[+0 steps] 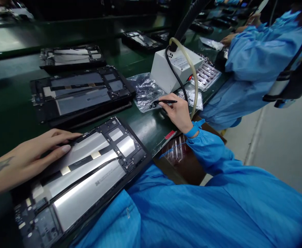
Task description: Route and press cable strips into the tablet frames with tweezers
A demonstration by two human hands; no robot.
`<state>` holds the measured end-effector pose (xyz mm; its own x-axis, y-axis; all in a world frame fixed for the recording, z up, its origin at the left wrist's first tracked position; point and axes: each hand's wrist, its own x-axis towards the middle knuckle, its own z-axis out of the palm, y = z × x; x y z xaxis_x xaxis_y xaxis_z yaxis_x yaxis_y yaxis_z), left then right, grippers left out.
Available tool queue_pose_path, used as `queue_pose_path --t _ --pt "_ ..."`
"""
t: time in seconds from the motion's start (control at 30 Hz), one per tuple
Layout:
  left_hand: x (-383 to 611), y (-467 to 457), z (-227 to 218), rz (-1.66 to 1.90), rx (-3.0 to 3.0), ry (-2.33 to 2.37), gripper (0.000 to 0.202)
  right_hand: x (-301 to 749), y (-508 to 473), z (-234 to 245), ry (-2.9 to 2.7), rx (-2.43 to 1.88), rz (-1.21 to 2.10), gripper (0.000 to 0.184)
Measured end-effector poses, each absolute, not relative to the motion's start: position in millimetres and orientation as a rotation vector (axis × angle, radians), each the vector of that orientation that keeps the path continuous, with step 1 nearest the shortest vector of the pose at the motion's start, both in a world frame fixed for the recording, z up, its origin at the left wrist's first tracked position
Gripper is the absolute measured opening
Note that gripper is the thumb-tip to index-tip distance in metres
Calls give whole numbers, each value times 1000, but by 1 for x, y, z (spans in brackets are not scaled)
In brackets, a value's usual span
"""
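An opened tablet [89, 172] with silver battery cells lies on the green bench right in front of me. My left hand [37, 153] rests flat on its upper left part, fingers stretched out. Off to the right, my right hand [175, 112] pinches black tweezers [163, 102]. Their tip points left onto a crinkled silver foil bag [146, 90]. My blue sleeve [207, 148] runs back toward my body.
Two more opened tablets [81, 93] [72, 57] lie further up the bench. A white box unit [175, 67] with a black cable and a yellowish hose stands behind the bag, beside a tray of small parts [207, 74]. A co-worker in blue [256, 65] works at the right.
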<state>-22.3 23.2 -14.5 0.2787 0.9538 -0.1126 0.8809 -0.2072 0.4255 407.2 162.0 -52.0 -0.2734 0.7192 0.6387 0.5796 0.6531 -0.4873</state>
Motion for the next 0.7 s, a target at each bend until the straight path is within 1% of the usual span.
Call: queue_pose_path --t 0.1,0.2,0.3,0.4,0.47,0.57,0.63,0.7 --pt "-27 22 -16 256 2169 1645 38 409 157 -51 -1838 -1035 303 31" --pt "-28 28 -8 169 2252 1678 44 414 147 -47 -1568 -962 589 29" --pt "-1 48 19 34 2512 1660 53 427 130 -39 -1311 -838 842 28" --pt "70 81 53 -129 2726 1459 49 447 105 -31 -1158 -752 992 25" --pt "136 103 66 -170 2845 1246 47 465 88 -29 -1077 -713 1023 23" --pt "243 130 61 -66 2897 823 41 498 67 -33 -937 -710 954 27" --pt "310 140 46 116 2711 591 35 524 60 -38 -803 -721 836 30" --pt "371 143 28 351 2326 536 35 552 58 -44 -652 -706 720 32"
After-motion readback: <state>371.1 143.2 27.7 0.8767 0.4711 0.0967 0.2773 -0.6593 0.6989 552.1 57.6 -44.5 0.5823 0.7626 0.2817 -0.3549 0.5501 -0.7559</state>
